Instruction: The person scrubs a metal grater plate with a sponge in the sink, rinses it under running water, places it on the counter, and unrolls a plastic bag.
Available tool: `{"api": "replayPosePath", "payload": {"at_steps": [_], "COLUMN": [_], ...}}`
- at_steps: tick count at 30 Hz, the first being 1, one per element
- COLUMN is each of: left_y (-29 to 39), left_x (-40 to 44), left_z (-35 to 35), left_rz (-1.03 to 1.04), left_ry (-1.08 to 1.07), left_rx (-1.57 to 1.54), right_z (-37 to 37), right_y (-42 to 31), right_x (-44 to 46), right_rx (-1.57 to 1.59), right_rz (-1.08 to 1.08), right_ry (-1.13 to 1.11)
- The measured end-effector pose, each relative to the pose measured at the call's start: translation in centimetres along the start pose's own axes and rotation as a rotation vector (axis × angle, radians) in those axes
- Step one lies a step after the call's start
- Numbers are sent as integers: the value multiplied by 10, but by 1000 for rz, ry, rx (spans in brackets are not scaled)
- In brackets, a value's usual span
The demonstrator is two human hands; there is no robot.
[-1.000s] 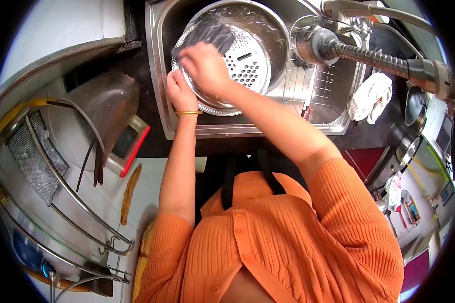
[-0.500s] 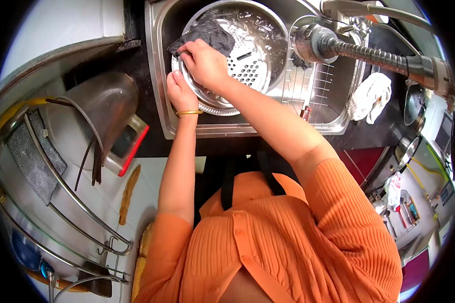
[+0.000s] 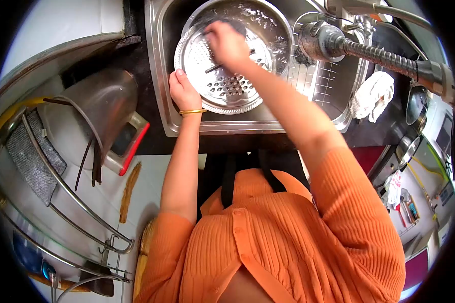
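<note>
A round shiny metal grater plate (image 3: 237,93), with rows of holes and dark slots, lies tilted over a large metal basin (image 3: 286,30) in the sink. At the plate's lower left rim, my left hand (image 3: 183,91) grips the edge, a gold bangle on its wrist. My right hand (image 3: 228,45) is over the upper middle of the plate, smeared by motion. Its fingers are closed on a dark grey cloth (image 3: 239,26), pressed against the metal; most of the cloth is hidden behind the hand. Water glints in the basin.
The steel sink (image 3: 227,129) surrounds the basin. A wire rack (image 3: 326,83) and a flexible faucet hose (image 3: 379,58) are on the right, near a white cloth (image 3: 372,96). A large clear jug (image 3: 98,101) with a red-edged handle lies tilted on the left, above a metal rack (image 3: 81,212).
My right hand has moved up and right with the dark cloth, from the left rim toward the plate's upper middle. More of the plate shows. My left hand stays at the rim.
</note>
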State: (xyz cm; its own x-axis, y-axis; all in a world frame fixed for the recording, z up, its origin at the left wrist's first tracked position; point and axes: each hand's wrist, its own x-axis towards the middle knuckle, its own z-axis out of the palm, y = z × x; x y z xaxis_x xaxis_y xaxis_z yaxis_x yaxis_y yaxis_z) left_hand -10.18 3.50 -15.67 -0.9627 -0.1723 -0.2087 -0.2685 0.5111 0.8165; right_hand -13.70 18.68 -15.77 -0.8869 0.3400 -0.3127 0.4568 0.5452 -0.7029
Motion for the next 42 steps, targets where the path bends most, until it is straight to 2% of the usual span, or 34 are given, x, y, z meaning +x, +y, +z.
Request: {"api": "replayPosePath", "payload": {"at_steps": [3, 6, 7, 10, 12, 15, 16, 18, 20, 23, 25, 26, 27, 28, 31, 35, 37, 40, 41, 42], "left_y": [2, 6, 8, -2, -7, -5, -5, 2, 14, 17, 12, 8, 5, 19, 44, 23, 36, 55, 17, 41], "left_x": [3, 3, 5, 9, 9, 6, 6, 4, 0, -4, -6, -6, -5, -1, 28, 77, 82, 62, 71, 57], "left_z": [1, 3, 3, 2, 3, 4, 5, 5, 6, 2, -5, -8, -14, -27, -40, 0, 10, 0, 4, -5], "left_rz": [1, 11, 10, -33, -20, 28, 60, 94, 96, 99, 77, 80, 80, -168, -471, -552, -648, -360, -392, -409], "left_ry": [3, 26, 35, -12, 15, 17, 39, 66, 78, 45, -14, -60, -106, -219, -420, -455, -368, -320, -309, -298], "left_rx": [18, 3, 7, -5, -33, 15, 29, 46, 17, -1, 9, -161, -333, -473, -670, -694, -372, -254, -384, -448], "right_z": [-14, -11, 2, 5, 3, 7, 10, -3, -16, -14, -10, -9, -8, -14, -14, -15, -13, -20, -18, -14], "right_y": [41, 31, 27, -16, -30, -7, 7, 32, 56, 70, 71, 73, 75, 70, 64, 42, 27, -1, -10, -17], "right_x": [36, 15, -3, -67, -88, -58, -40, -5, 16, 30, 35, 41, 47, 48, 53, 43, 22, -31, -51, -68], "right_rx": [-83, -43, -30, 126, 100, 52, 33, -50, -58, -41, 0, 10, 78, 141, 163, 187, 218, 296, 324, 352], "right_rz": [145, 197, 72, -75, -111, -223, -167, 78, 200, 202, 339, 343, 287, 232, 114, 38, -22, -127, -196, -264], "right_ry": [60, 91, 124, 30, -113, 58, 156, 152, 155, 180, 221, 221, 210, 202, 93, -44, -91, -79, -73, -69]}}
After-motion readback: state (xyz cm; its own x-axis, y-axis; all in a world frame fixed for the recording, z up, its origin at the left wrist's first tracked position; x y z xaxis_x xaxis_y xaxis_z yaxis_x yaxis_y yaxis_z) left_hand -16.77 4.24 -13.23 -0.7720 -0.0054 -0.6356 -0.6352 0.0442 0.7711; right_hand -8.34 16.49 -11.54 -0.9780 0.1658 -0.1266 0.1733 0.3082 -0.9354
